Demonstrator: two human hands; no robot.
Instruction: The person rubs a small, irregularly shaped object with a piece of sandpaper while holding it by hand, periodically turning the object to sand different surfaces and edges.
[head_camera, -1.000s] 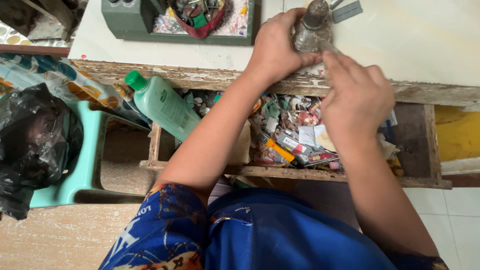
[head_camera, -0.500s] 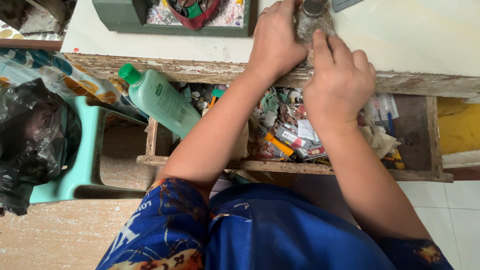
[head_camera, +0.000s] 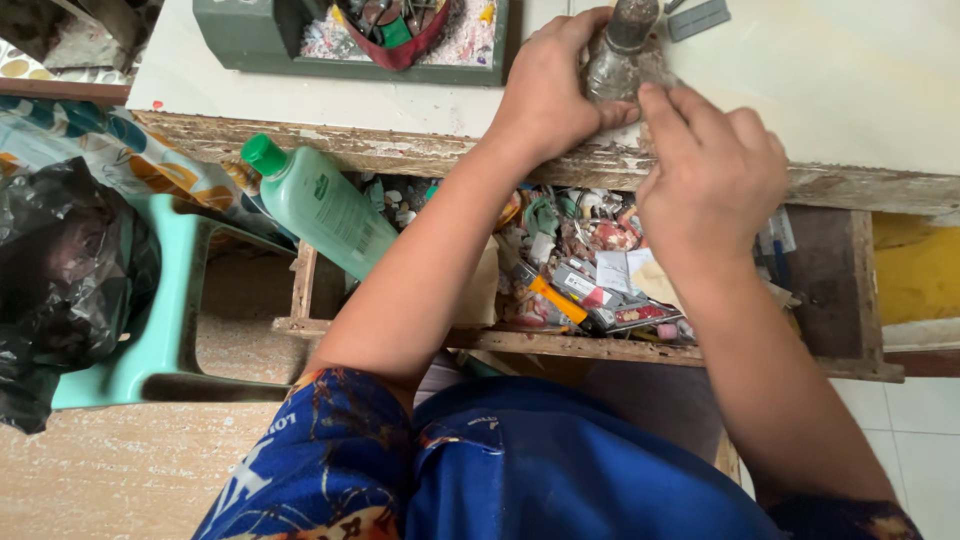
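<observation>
My left hand (head_camera: 550, 95) grips a small grey, dusty bottle-shaped object (head_camera: 618, 55) standing on the white tabletop (head_camera: 850, 90) near its worn front edge. My right hand (head_camera: 712, 175) is beside it, fingers curled, with the fingertips touching the object's lower right side. Whether the right hand pinches anything small is hidden by the fingers. Below both hands an open wooden drawer (head_camera: 400, 335) holds a jumble of small tubes, packets and scraps (head_camera: 585, 270).
A green plastic bottle with a green cap (head_camera: 320, 205) leans at the drawer's left end. A green tray of tools (head_camera: 370, 40) sits at the table's back. A teal plastic stool (head_camera: 150, 320) and a black plastic bag (head_camera: 60, 270) stand at left.
My right hand has moved up from over the drawer to the grey object's side. The left hand keeps its hold on the object.
</observation>
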